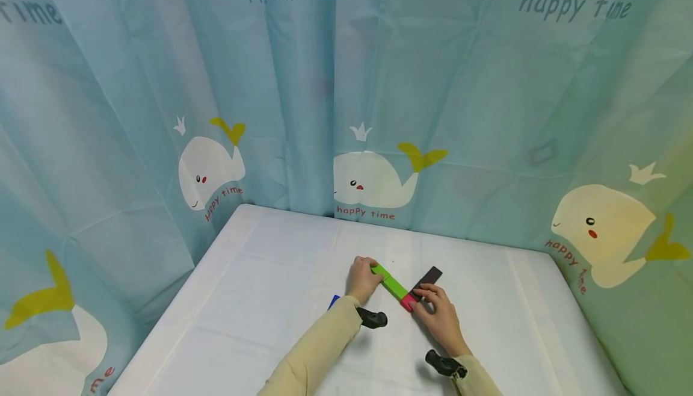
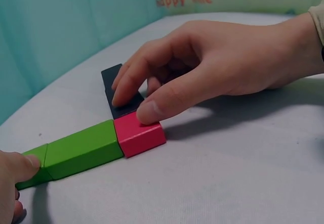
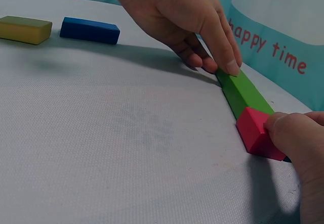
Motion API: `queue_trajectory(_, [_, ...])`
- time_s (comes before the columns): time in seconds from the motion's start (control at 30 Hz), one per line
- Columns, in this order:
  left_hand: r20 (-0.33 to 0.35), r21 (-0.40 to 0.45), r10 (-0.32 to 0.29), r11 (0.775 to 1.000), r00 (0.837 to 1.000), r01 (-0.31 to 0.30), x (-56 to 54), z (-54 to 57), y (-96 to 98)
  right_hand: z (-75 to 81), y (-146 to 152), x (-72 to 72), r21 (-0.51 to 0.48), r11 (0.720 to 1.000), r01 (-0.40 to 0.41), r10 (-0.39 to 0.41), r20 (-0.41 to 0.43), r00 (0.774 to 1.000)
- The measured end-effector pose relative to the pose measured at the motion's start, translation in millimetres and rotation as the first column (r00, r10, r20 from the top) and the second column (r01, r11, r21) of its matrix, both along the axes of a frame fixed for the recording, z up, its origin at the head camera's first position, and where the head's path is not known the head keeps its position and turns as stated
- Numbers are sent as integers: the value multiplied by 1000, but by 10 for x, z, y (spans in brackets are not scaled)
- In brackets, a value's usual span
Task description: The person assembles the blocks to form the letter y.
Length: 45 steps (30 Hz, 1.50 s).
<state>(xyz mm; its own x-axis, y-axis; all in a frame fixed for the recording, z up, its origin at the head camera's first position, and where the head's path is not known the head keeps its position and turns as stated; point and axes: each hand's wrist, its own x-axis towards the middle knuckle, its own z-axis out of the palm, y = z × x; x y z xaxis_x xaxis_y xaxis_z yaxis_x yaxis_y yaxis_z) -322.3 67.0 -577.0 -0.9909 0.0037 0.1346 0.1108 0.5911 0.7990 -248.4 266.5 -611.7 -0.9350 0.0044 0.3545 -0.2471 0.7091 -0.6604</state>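
Two green blocks (image 2: 83,150) lie end to end on the white table, a seam showing between them. My left hand (image 1: 364,278) pinches the far green one at its outer end. Against the other end of the green row sits a red block (image 2: 142,135). A black piece (image 1: 432,274) runs away from the red block at an angle, forming a corner with the green row. My right hand (image 1: 441,318) has its thumb on the red block and its bent fingers on the black piece. Its fingers partly hide the black piece.
A blue block (image 3: 90,31) lies on the table, partly behind the left forearm in the head view. Beside it is a yellow block (image 3: 25,31). The white table (image 1: 520,324) meets a blue whale-print curtain (image 1: 476,107) at the back and sides.
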Motion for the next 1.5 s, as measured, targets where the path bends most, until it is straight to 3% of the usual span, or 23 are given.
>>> queue_trajectory(0.47, [-25, 18, 13, 1000, 1000, -13, 51, 26, 22, 3, 6, 19, 1, 1000, -2, 2, -40, 999])
queue_trajectory(0.87, [9, 36, 28, 999, 1000, -29, 51, 23, 24, -8, -26, 16, -1, 1000, 10, -10, -13, 1000])
queue_trajectory(1.17, [-1, 25, 32, 999, 999, -32, 55, 21, 18, -2, 12, 2, -16, 1000, -5, 5, 29, 1000])
queue_trajectory(1.5, [-6, 49, 32, 998, 999, -31, 98, 70, 32, -11, 11, 5, 9, 1000, 0, 0, -28, 1000])
